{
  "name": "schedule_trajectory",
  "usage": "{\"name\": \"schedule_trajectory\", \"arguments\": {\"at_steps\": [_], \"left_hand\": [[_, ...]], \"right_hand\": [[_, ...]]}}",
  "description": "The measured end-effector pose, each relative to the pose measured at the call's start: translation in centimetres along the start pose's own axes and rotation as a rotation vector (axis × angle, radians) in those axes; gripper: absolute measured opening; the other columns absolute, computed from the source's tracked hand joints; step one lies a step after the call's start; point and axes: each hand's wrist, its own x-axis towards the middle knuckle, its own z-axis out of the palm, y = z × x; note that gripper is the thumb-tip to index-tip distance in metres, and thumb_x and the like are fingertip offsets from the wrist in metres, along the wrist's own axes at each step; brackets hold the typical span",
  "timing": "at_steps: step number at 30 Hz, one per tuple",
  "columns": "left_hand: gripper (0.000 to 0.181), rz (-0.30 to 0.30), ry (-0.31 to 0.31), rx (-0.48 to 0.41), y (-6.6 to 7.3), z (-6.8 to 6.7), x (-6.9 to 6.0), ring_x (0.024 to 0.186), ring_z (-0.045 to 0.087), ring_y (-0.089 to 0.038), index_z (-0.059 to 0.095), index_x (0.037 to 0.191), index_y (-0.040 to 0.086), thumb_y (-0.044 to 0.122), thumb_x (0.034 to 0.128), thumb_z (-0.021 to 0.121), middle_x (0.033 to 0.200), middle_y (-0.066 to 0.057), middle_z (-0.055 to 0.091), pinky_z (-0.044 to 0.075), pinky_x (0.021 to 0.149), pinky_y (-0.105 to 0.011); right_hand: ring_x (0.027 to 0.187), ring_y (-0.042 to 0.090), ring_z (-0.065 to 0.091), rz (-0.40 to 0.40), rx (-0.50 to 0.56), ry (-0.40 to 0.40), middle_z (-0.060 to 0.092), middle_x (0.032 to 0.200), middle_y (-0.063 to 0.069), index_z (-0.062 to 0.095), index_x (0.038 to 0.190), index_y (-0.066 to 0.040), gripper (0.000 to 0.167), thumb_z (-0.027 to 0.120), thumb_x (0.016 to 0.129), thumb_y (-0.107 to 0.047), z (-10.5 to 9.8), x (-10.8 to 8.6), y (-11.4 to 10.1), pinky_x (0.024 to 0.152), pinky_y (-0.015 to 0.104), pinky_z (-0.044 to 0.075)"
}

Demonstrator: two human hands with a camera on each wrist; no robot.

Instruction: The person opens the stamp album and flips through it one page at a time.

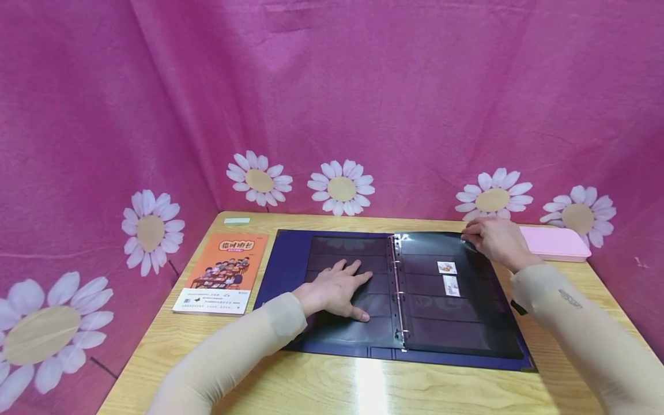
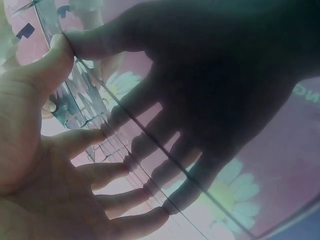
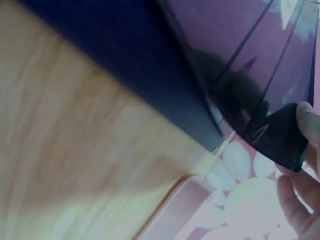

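Pink cloth point(image 1: 363, 104) backs the wood-grain table point(image 1: 290, 383); left grip point(image 1: 337, 291) spread, right grip point(image 1: 495, 243) pinching page point(image 1: 422, 248).

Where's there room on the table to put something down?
A wide bare patch of table lies in front of the open binder, between the left sleeve and right sleeve. A thin strip lies behind the binder, before the pink curtain. It's crowded at back right, where the right hand pinches a page near the pink case.

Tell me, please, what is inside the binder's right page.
Two small cards show in the right page. The right hand pinches and partly covers its far outer corner; anything behind that hand cannot be seen.
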Motion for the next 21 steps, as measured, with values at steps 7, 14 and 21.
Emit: {"name": "schedule_trajectory", "arguments": {"at_steps": [7, 14, 21], "left_hand": [[0.105, 0.001, 0.001, 0.002, 0.0, 0.1, 0.0, 0.175, 0.025, -0.043, 0.036, 0.178, 0.033, 0.071, 0.0919, 0.082, 0.19, -0.008, 0.026, 0.034, 0.138, -0.064], [0.104, -0.002, 0.003, 0.003, 0.0, 0.0, 0.0, 0.175, 0.026, -0.043, 0.036, 0.178, 0.033, 0.071, 0.0918, 0.082, 0.189, -0.008, 0.026, 0.034, 0.138, -0.063], [0.104, -0.003, 0.007, -0.002, 0.0, 0.1, 0.0, 0.175, 0.025, -0.043, 0.036, 0.177, 0.034, 0.071, 0.0917, 0.082, 0.189, -0.007, 0.026, 0.034, 0.138, -0.064]], "right_hand": [[0.091, 0.03, 0.072, 0.27, 0.268, -0.073, 0.083, 0.116, 0.023, 0.084, 0.116, -0.003, 0.026, 0.091, 0.094, -0.013, -1.3, -0.1, -0.5, 0.07, 0.024, 0.051], [0.097, 0.013, 0.07, 0.397, 0.475, -0.214, 0.072, 0.13, 0.023, 0.072, 0.143, -0.002, 0.047, 0.086, 0.1, -0.018, -2.8, -2.1, 0.1, 0.072, 0.017, 0.057], [0.064, 0.002, 0.053, 0.445, 0.696, -0.429, 0.063, 0.076, -0.01, 0.071, 0.143, 0.004, 0.047, 0.084, 0.099, -0.011, -4.1, -4.3, -0.1, 0.057, 0.025, 0.05]]}}
